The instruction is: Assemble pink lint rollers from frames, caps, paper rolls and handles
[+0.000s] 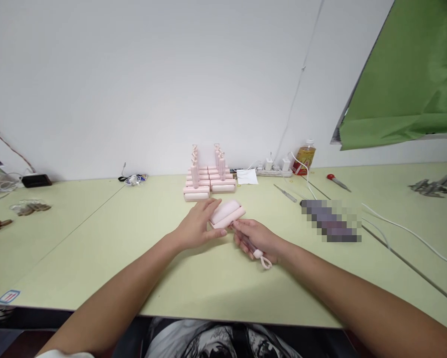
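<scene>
A pale pink lint roller (pixel 228 215) is held between both hands above the green table, tilted, with its wide head up and to the left. My left hand (pixel 198 224) grips the left end of the head, fingers over the top and thumb along the lower edge. The handle lies in my right hand (pixel 256 235), fingers wrapped round it just below the head. A cord loop (pixel 265 262) hangs from the handle's end. Behind my left hand, several similar pink lint rollers (pixel 223 183) stand in two rows with their handles upright.
White paper (pixel 247 176), a power strip (pixel 274 173) and a drink bottle (pixel 304 158) sit along the wall. A knife-like tool (pixel 285 193), a pixelated dark object (pixel 330 221) and a red-ended tool (pixel 338 182) lie to the right. Bundled cable (pixel 134 180) lies left.
</scene>
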Motion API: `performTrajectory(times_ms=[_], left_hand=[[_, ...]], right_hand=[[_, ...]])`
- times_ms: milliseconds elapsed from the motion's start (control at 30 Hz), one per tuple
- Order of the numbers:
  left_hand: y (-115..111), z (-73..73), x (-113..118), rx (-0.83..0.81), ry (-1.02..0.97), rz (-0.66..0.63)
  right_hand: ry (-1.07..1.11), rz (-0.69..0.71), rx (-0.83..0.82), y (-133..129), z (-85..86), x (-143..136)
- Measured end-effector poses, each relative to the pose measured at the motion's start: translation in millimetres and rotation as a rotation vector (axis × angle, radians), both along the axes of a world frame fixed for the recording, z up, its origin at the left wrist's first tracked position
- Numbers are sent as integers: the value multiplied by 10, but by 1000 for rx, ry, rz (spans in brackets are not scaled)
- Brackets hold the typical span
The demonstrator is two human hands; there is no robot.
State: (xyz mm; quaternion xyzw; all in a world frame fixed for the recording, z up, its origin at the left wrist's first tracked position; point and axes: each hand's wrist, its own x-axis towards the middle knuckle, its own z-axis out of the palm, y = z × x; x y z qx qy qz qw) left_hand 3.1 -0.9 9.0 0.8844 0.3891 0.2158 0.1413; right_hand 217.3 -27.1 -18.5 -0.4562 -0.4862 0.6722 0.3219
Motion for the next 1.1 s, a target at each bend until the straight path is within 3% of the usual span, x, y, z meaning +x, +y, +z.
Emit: performTrajectory(times_ms=[67,167,267,400,633,800,900,1000,1100], left_hand=[[-16,-43,85,175,121,-16],[20,-130,234,278,227,30],[175,-175,344,253,243,62],[523,-109,412,150,319,53],[1071,15,501,198,444,274],[1235,12,556,188,465,359],[1274,-7,552,173,459,379],[1304,-23,531,151,439,388],[1319,-29,525,123,409,405]], right_hand=[[94,-12,-48,30,40,42],[213,0,-111,57,89,105],[307,9,-137,74,101,137],[301,-12,-74,82,82,139],[-83,6,140,11,112,98],[-403,218,398,-210,316,162],[-583,262,535,-421,395,270],[-660,300,515,-627,337,459],[-692,244,461,-775,181,715]])
